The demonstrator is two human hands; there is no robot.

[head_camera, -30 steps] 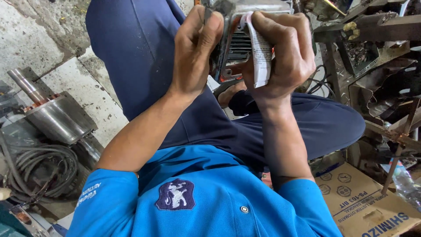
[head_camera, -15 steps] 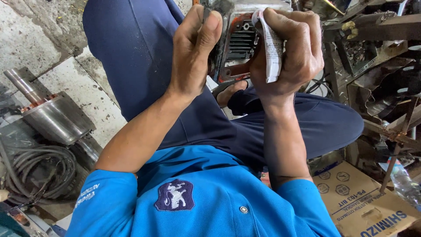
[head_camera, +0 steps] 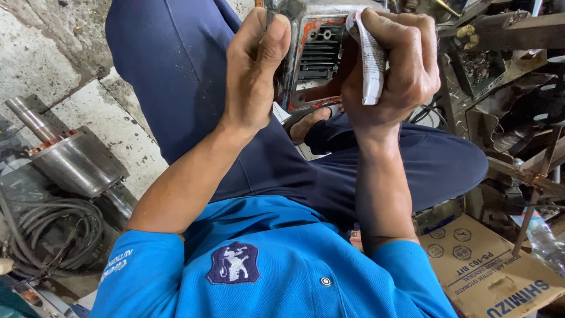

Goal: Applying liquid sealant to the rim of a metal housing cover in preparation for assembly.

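Broadly, the view looks down over a blue shirt (head_camera: 276,265) and dark blue trousers (head_camera: 176,76) of the seated person, knees apart; a cardboard box (head_camera: 494,271) lies on the floor at lower right, a grey metal rotor with its shaft (head_camera: 70,162) at left on the concrete floor (head_camera: 35,53), a coil of dark cable (head_camera: 47,229) just below it; cluttered metal parts (head_camera: 506,65) fill the right edge; a metal housing (head_camera: 315,56), grey with orange-red stained edges and a finned, slotted face, sits raised at top centre between the two hands; left hand (head_camera: 253,76) is clenched against the housing's left side, thumb up, and seems to pinch a thin dark tool, too hidden to identify; right hand (head_camera: 394,70) is closed round a folded strip of sandpaper-like sheet (head_camera: 371,59), pale side outward, pressed to the housing's right edge.
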